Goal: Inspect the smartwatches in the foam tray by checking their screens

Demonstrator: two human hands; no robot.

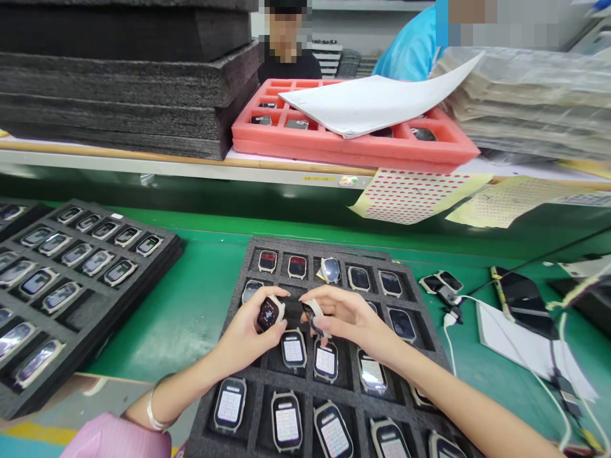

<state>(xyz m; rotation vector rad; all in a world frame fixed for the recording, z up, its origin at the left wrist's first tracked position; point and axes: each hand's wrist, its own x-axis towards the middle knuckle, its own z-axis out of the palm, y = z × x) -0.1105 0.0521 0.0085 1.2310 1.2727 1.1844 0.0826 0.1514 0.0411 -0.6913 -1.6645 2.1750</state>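
My left hand (255, 327) grips a smartwatch body (270, 313) by its edges, its lit dark screen turned up. Close beside it, my right hand (341, 315) pinches a second smartwatch body (314, 313), tilted on its side between thumb and fingers. Both hands are over a black foam tray (305, 397) divided into compartments. Strapless watches lie in many of these, and a watch (326, 360) just below my right hand shows a white screen. Along the far row, one watch (330, 270) sits askew on a bit of yellow. My hands and forearms hide some compartments.
Another foam tray of watches (90, 292) stands at the left. Cables (515, 359), a black phone-like device (522, 299) and white paper (491, 334) lie at the right. A shelf behind bears stacked black foam (109, 95) and a pink foam tray (353, 151); two people are beyond.
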